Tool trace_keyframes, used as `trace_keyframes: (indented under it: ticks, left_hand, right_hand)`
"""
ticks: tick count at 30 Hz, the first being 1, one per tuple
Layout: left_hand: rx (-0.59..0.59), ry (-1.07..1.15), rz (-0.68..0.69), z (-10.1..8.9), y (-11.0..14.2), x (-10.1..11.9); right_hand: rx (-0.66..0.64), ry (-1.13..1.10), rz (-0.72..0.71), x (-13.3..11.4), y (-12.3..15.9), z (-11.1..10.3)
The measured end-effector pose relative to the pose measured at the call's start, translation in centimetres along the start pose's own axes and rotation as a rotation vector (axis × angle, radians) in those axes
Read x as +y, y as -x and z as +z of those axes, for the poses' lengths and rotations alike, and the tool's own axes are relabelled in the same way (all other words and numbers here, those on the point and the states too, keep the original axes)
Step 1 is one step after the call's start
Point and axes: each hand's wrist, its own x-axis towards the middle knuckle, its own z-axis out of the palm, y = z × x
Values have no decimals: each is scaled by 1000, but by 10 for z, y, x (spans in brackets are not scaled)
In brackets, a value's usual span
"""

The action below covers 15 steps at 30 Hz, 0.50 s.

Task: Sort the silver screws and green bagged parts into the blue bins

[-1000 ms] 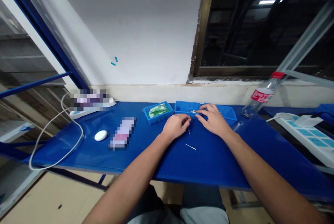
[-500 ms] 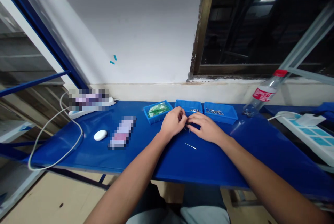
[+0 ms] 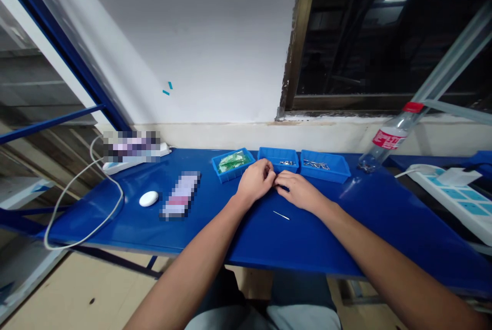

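A thin metal pin [image 3: 281, 215] is lying on the blue table [image 3: 207, 227], nearer than both hands. The left hand [image 3: 254, 181] and right hand [image 3: 298, 189] are curling, their fingertips coming close together; whether they are gripping something, I cannot tell. Behind, the left tray [image 3: 237, 173] is holding green packets [image 3: 233, 161]; the middle tray [image 3: 277, 153] and right tray [image 3: 328, 176] are containing small metal parts [image 3: 315, 165]. Rightward, a bottle [image 3: 370, 162] is wearing a red label [image 3: 389, 139], its pale writing being too small for reading.
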Motion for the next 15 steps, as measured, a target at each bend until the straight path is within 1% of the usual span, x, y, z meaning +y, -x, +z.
trace_keyframes:
  ticks: [4, 7, 15]
  left_hand:
    - [-9, -4, 0, 2, 0, -2]
    - [-12, -1, 11, 2, -1, -3]
    - [-25, 21, 12, 3, -2, -8]
  right_hand:
    - [-9, 73, -12, 3, 1, 1]
    - [3, 80, -11, 1, 1, -1]
    - [157, 13, 64, -2, 0, -9]
